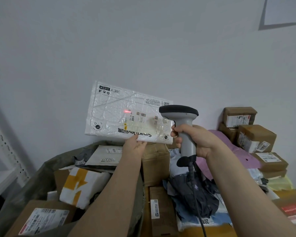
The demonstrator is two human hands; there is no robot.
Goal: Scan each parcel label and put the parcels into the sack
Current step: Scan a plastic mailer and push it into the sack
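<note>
The right hand (195, 139) gripped the grey scanner (179, 115) by its handle, fingers curled round it. The left hand (135, 146) pinched the lower edge of the white parcel (113, 110), held upright above the open sack (32, 182). A red beam (126, 111) fell just beside its label (142, 118), before the wall (143, 48).

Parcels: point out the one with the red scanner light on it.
The white plastic mailer held up by the left hand, facing the scanner in the right hand; the others lie below, unlit.
</note>
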